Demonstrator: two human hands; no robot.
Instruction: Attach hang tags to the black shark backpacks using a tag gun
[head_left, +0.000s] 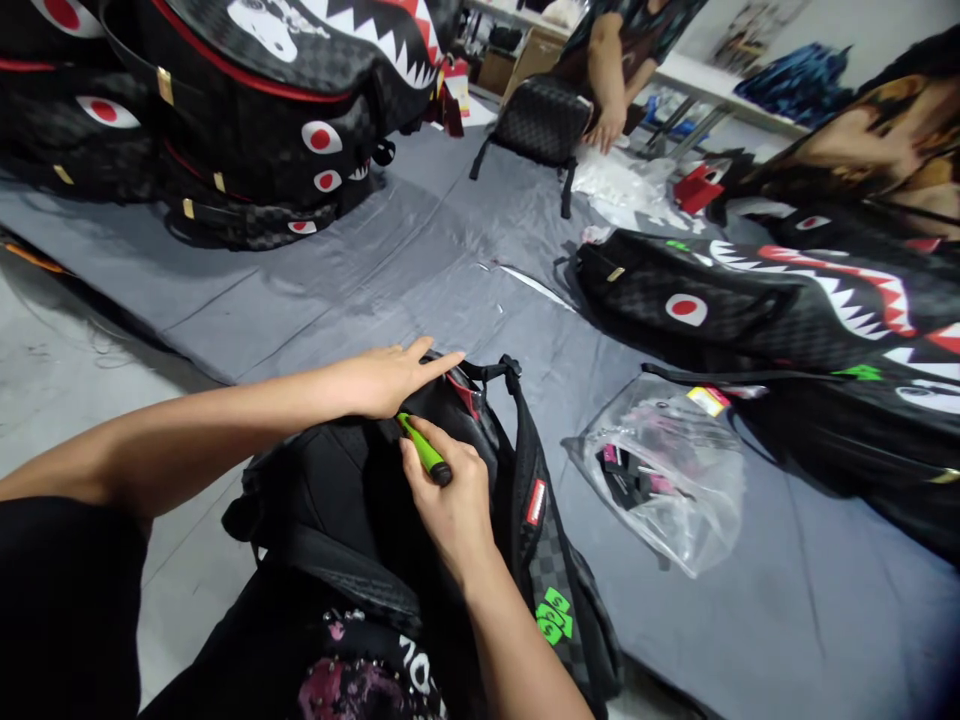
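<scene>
A black checkered backpack [352,475] lies tilted at the table's near edge, against my body. My left hand [394,378] rests on its upper edge with fingers stretched out. In my right hand [454,495] is a lime-green and black pen-shaped tool [424,445], gripped between thumb and fingers. Its far end points at the bag just below my left hand, and the tip is hard to make out. Beside my right hand runs a shoulder strap [536,490] with a red label and green printed patches.
A clear plastic bag [675,475] with small tags lies to the right. Shark-faced backpacks [262,130] are piled at left, more backpacks [750,300] at right. Across the grey-covered table [420,250], a co-worker's hand [607,122] touches a small black bag [544,120]; another person sits at right.
</scene>
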